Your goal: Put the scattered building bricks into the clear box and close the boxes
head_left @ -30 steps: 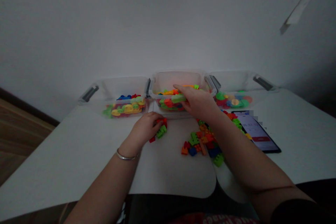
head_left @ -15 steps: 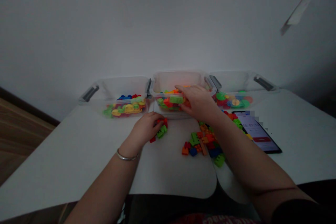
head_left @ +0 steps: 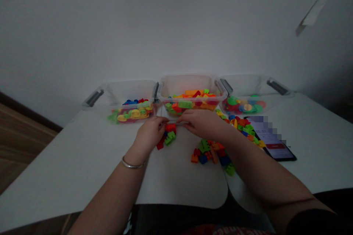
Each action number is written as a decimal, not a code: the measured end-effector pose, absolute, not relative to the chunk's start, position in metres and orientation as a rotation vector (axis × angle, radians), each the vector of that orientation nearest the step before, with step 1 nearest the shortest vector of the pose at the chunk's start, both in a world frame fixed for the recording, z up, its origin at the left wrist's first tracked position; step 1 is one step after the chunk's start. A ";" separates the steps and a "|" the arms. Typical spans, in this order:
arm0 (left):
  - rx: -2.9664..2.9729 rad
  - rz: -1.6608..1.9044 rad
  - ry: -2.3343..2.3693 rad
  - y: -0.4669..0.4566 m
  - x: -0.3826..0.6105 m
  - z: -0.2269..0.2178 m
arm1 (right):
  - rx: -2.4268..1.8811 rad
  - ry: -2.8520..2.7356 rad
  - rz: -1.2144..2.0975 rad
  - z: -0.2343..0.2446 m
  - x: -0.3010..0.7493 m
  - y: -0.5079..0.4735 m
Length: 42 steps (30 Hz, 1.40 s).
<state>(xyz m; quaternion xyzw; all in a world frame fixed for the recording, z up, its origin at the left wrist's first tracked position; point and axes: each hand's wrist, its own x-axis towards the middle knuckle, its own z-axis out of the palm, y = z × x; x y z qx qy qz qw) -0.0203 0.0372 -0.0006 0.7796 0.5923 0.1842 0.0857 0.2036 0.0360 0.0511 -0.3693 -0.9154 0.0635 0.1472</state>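
My left hand point(head_left: 150, 134) rests against a small stack of red, green and blue plastic bricks point(head_left: 168, 137) on the white table point(head_left: 82, 161), fingers curled over its top. My right hand point(head_left: 202, 124) reaches in from the other side, fingertips near the top of the stack. A thin pale strip point(head_left: 175, 122) runs between the fingers of both hands, and I cannot tell what it is. My right hand's fingers pinch it. A pile of loose bricks point(head_left: 209, 152) lies under my right forearm, partly hidden.
Three clear plastic tubs stand in a row at the table's back: one point(head_left: 129, 91) with letter-shaped pieces, one point(head_left: 190, 84) with bricks, one point(head_left: 242, 86) with round discs. More loose bricks point(head_left: 239, 126) lie by a phone point(head_left: 271, 141). Wooden floor point(head_left: 22, 143) shows beyond the left table edge.
My right hand has come out of the middle tub and moved down to the stack, now pinching the pale strip. My left hand has barely moved.
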 end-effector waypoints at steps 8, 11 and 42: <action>2.282 0.460 1.841 0.035 -0.019 0.003 | -0.930 -2.796 0.225 -0.003 0.187 0.048; 2.325 0.463 1.776 0.037 -0.020 0.001 | -0.985 -2.826 0.143 0.001 0.188 0.046; 2.535 0.515 1.362 0.044 -0.020 -0.016 | -1.146 -2.839 0.026 0.011 0.187 0.040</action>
